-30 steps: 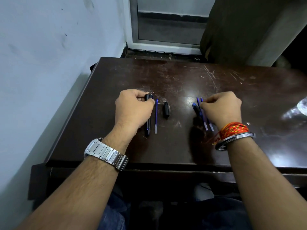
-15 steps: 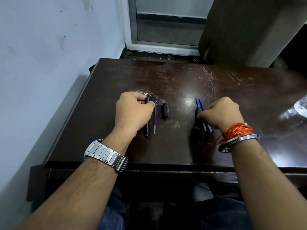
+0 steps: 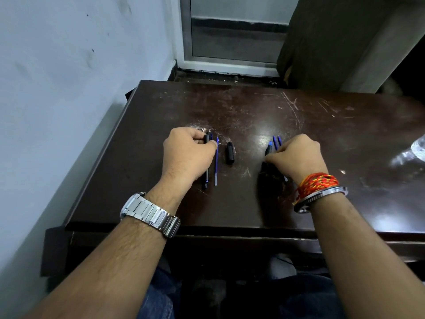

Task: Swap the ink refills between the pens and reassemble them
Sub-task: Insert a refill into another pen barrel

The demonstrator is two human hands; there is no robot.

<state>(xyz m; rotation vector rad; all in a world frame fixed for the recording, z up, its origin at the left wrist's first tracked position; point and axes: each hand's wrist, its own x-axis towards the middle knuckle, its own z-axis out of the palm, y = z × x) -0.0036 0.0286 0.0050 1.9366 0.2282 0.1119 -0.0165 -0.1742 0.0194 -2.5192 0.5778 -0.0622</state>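
Note:
Two taken-apart pens lie on the dark brown table [image 3: 253, 203]. My left hand [image 3: 187, 154] rests on the table with its fingers closed around the top of a black pen barrel [image 3: 206, 178], which lies flat. Just right of it lies a thin blue ink refill [image 3: 216, 162], then a short black pen piece [image 3: 230, 152]. My right hand [image 3: 295, 157] covers the second set: a blue pen part [image 3: 269, 147] and two thin blue pieces [image 3: 276, 142] poke out above its knuckles. What its fingers grip is hidden.
A pale wall runs along the table's left edge. A door frame and dark curtain stand behind the far edge. Something clear and shiny [image 3: 411, 153] lies at the table's right side. My knees are under the near edge.
My right hand has slid down and toward me over the blue pen parts, covering more of them. My left hand has stayed on the black barrel.

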